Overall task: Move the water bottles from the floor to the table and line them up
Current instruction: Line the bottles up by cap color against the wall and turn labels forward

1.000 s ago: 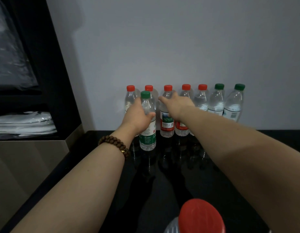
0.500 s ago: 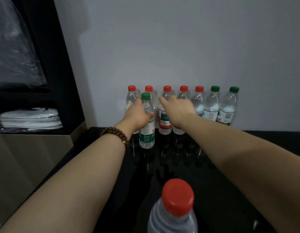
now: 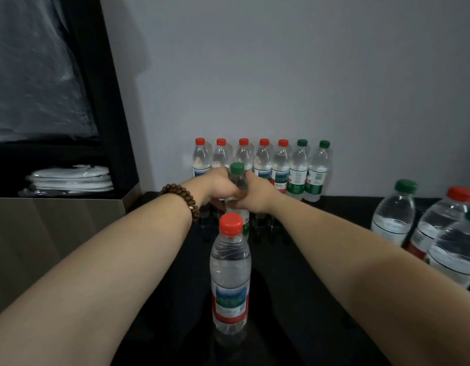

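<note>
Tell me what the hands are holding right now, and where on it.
Both grip the green-capped bottle around its shoulder, just below the cap: the left hand on its left side, the right hand on its right.

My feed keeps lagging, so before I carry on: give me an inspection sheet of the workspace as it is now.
Surface: glossy black table, reflecting the bottles.
Job's things: row of seven bottles upright along the wall, five red caps then two green; green-capped bottle just in front of the row; red-capped bottle upright nearest the camera; three more bottles at the right edge.
Clutter: nothing seen.
Grippers: left hand and right hand both hold the green-capped bottle, fingers curled round it.
Cables: nothing seen.
Surroundings: grey wall; black shelf unit at left holding white folded packs; bead bracelet on the left wrist.
</note>
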Demonstrator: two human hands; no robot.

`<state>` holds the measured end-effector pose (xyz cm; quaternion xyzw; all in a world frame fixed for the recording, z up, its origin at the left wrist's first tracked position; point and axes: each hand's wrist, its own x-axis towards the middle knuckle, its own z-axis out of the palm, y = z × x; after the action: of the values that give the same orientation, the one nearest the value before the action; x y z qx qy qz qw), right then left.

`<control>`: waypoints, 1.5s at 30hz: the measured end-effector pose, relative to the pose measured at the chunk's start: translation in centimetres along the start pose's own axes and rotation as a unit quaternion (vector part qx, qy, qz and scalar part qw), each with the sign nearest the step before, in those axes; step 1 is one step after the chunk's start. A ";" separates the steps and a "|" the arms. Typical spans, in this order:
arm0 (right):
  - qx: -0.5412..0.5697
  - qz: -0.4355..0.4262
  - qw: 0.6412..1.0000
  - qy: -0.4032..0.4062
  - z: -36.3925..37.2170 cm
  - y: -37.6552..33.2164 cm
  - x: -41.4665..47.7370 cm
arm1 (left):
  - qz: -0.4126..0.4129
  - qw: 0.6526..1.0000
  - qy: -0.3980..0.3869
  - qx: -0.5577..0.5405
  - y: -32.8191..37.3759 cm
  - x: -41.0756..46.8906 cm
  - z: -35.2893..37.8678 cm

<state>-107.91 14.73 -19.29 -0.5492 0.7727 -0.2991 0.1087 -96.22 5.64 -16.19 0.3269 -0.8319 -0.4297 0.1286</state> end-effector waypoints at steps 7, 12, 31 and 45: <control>-0.035 0.082 0.996 0.027 -1.8 0.2 -2.2 | -0.099 0.983 -0.092 0.128 3.3 -5.1 -2.6; -0.073 0.150 0.985 0.031 -4.4 0.9 -4.1 | -0.074 0.942 -0.268 0.188 6.2 -10.9 -2.7; -0.277 0.129 0.949 0.079 -8.3 1.2 -6.2 | -0.061 0.904 -0.206 0.369 9.6 -12.2 1.6; -0.433 0.170 0.885 -0.007 -9.9 3.4 -3.2 | 0.021 0.915 -0.038 0.401 7.9 -4.7 2.3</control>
<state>-114.35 21.78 -13.89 -0.4041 0.9060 0.0924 -0.0852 -97.21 13.50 -10.93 0.3170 -0.9452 -0.0689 -0.0358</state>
